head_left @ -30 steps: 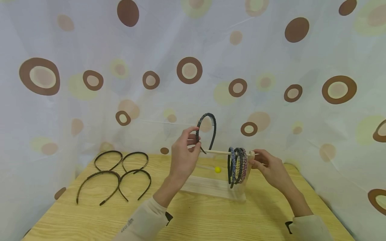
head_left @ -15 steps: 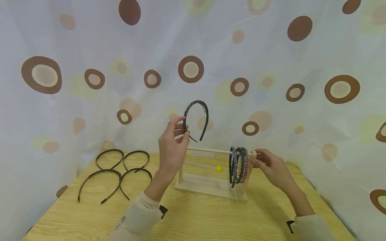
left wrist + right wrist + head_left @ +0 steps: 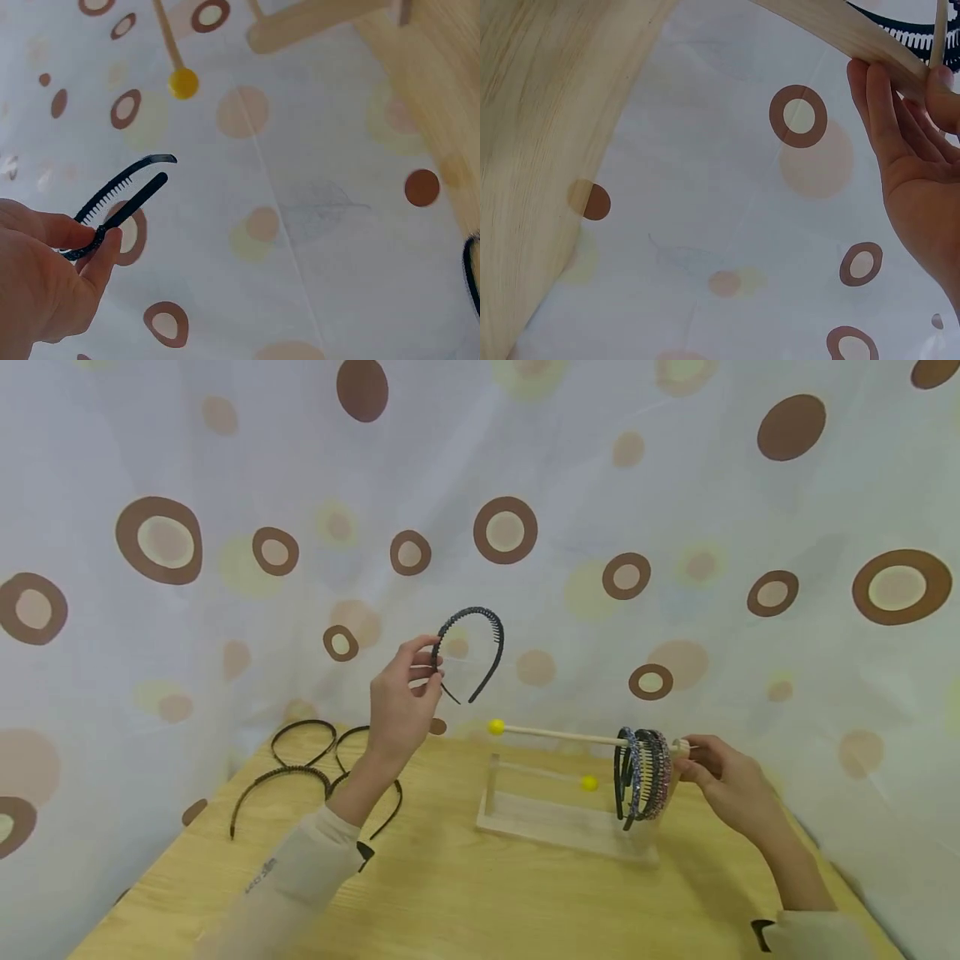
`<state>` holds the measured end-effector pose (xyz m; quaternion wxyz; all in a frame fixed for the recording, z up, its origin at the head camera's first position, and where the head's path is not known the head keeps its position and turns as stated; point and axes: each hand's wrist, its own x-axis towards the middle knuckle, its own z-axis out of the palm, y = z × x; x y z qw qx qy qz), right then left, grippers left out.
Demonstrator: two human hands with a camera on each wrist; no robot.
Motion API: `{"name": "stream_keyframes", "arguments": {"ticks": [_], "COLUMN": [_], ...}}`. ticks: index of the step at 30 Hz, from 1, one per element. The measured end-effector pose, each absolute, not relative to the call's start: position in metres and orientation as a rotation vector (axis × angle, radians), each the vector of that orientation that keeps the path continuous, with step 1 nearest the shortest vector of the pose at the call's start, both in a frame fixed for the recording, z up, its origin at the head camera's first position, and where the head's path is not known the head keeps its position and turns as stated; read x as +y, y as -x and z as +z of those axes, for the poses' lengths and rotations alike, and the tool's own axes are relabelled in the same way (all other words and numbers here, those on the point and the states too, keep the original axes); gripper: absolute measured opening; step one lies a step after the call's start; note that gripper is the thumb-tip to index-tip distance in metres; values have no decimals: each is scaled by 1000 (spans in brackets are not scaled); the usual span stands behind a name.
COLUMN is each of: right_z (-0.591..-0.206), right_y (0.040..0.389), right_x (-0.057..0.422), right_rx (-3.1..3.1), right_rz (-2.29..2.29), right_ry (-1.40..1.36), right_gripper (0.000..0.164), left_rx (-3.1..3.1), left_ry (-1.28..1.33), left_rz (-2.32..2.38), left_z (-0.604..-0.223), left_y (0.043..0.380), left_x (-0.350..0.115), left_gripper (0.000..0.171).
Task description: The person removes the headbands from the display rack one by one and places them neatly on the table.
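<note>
Head view: I see the left hand [image 3: 397, 706] pinch one leg of a black toothed headband [image 3: 476, 611] aloft, clear of the wooden stand [image 3: 555, 817], whose right-end post [image 3: 840, 28] the right hand [image 3: 729, 783] grips

A short line of dark lettering [image 3: 261, 876] runs along the forearm of the pale left sleeve [image 3: 307, 856], too small and blurred to read.
</note>
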<state>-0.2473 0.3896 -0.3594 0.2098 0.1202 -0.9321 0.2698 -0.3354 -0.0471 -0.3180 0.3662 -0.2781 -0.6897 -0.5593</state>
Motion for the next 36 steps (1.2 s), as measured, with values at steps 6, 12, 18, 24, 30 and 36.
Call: {"name": "stream_keyframes", "arguments": {"ticks": [6, 12, 18, 24, 30, 36], "right_z": [-354, -355, -356, -357, -357, -358], "right_y": [248, 247, 247, 248, 248, 247], "right_x": [399, 401, 398, 395, 394, 396], "right_rx": [-2608, -2628, -2624, -2625, -2617, -2624], "right_rz": [740, 761, 763, 785, 788, 794], "right_ry": [-304, -278, -292, -301, -326, -310], "right_gripper": [45, 47, 47, 46, 47, 47], "left_rx": [-1950, -2230, -2388, -2448, -2470, -2534], "left_ry": [725, 645, 539, 332, 167, 135], "left_rz": [-1363, -1413, -1504, -1722, -1904, -1971], "left_z": [-332, -361, -390, -417, -433, -442], "left_y": [359, 382, 399, 413, 421, 426], "left_x": [-70, -83, -91, -100, -104, -107], "left_gripper": [42, 44, 48, 52, 53, 52]}}
